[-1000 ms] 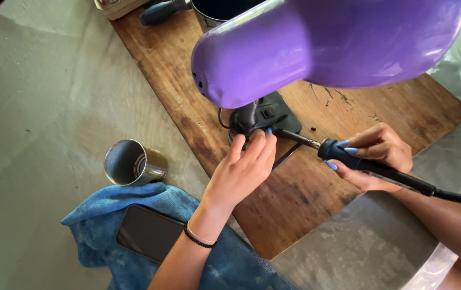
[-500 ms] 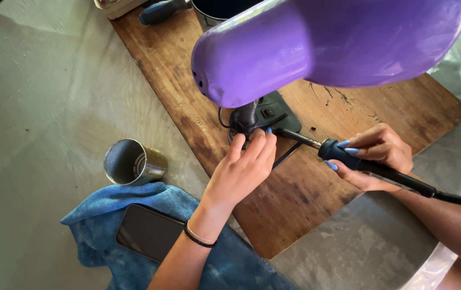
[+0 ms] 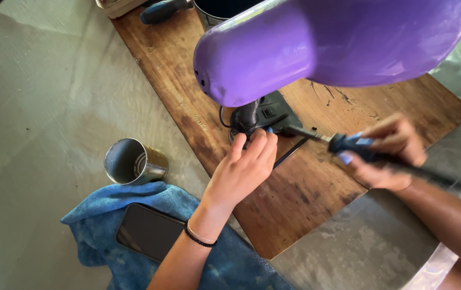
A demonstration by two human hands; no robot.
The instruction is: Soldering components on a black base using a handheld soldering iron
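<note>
My left hand [image 3: 244,169] reaches over a wooden board [image 3: 316,198], fingertips pressed on a small part at the black base [image 3: 273,113] of a purple desk lamp [image 3: 327,45]. My right hand [image 3: 389,156], blurred by motion, grips the dark handle of a soldering iron [image 3: 348,144]. The iron's metal tip points left toward the lamp base, close to my left fingertips. What lies under those fingertips is hidden. A black cord runs from the iron's handle off to the right.
An open metal can [image 3: 133,161] stands on the grey cloth-covered table [image 3: 42,107]. A dark phone [image 3: 147,232] lies on a blue towel [image 3: 106,247] beside my left forearm. A blue-handled tool [image 3: 163,11] and a dark container [image 3: 219,8] sit at the board's far end.
My right hand with the soldering iron has shifted slightly and is now blurred. My left hand stays at the lamp base.
</note>
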